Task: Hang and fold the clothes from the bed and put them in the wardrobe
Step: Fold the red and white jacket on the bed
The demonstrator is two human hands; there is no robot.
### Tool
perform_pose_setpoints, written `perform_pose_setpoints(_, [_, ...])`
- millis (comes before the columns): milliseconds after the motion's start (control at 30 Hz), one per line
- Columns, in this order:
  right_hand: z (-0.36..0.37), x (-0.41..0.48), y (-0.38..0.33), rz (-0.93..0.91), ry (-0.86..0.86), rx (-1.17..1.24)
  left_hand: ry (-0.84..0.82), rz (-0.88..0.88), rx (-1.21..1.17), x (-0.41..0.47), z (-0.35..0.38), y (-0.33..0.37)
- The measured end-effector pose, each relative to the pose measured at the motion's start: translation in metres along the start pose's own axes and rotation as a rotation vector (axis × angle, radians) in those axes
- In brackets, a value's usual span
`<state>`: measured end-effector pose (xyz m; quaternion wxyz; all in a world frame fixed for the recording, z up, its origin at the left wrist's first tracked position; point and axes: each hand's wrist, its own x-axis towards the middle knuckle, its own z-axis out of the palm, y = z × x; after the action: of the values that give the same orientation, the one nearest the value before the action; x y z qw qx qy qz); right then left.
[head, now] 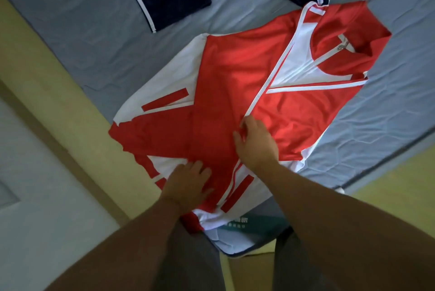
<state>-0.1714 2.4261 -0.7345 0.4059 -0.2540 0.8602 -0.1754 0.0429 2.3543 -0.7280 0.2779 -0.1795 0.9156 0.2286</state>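
Red-and-white zip track jacket (pixel 235 74) spread flat, frame centre.
Left hand (pixel 188 180) presses down, fingers spread; right hand (pixel 256 142) pinches its front edge. Advise smoothing creases before folding.

The bed (pixel 82 39) lies at a slant across the middle and far part of the view, its mattress under a grey-blue quilted cover with shallow creases. Dark piping (pixel 388 156) edges the mattress on the right. A pale yellow wooden bed frame (pixel 58 93) runs along the left side and shows again at the near right. Left of it lies a light grey floor (pixel 30 208). A teal label (pixel 256 222) marks the mattress's near corner. The light is soft and even.
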Motion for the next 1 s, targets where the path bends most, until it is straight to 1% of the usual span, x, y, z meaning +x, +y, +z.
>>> perform_pose_setpoints(67, [0.02,-0.023,0.012,-0.004,-0.155,-0.14,-0.136,0.008,0.033,-0.019,0.019,0.004])
perform_pose_setpoints(133, [0.031,-0.035,0.023,0.018,-0.237,-0.198,-0.219,-0.068,0.039,-0.031,0.03,0.002])
perform_pose_setpoints(233, [0.035,-0.038,0.034,-0.032,-0.262,-0.253,-0.259,-0.152,0.039,-0.036,0.035,-0.003])
perform_pose_setpoints(333, [0.023,-0.032,0.033,-0.096,-0.217,-0.239,-0.275,-0.118,0.037,-0.025,0.024,-0.001])
perform_pose_setpoints(400, [0.007,-0.023,0.031,-0.077,-0.11,-0.201,-0.23,-0.064,0.021,-0.008,0.006,0.003])
perform_pose_setpoints(467, [-0.017,-0.006,0.031,0.008,0.032,-0.129,-0.106,-0.033,0.003,0.022,-0.021,0.01])
perform_pose_setpoints(567, [-0.067,0.029,0.039,0.246,0.294,0.066,0.119,-0.033,-0.019,0.09,-0.072,0.029])
perform_pose_setpoints(633, [-0.103,0.054,0.052,0.429,0.461,0.185,0.227,-0.065,-0.048,0.144,-0.108,0.042])
perform_pose_setpoints(700, [-0.135,0.077,0.069,0.609,0.558,0.287,0.314,-0.09,-0.062,0.197,-0.141,0.053])
perform_pose_setpoints(767, [-0.159,0.098,0.088,0.768,0.554,0.346,0.358,-0.115,-0.08,0.245,-0.167,0.064])
perform_pose_setpoints(833, [-0.175,0.113,0.107,0.849,0.506,0.379,0.364,-0.144,-0.081,0.288,-0.185,0.075])
perform_pose_setpoints(900, [-0.182,0.124,0.125,0.817,0.461,0.408,0.334,-0.171,-0.081,0.324,-0.198,0.087])
perform_pose_setpoints(967, [-0.184,0.131,0.138,0.755,0.378,0.456,0.271,-0.184,-0.048,0.353,-0.208,0.095])
perform_pose_setpoints(1000, [-0.184,0.132,0.143,0.729,0.346,0.519,0.242,-0.184,-0.017,0.364,-0.213,0.097])
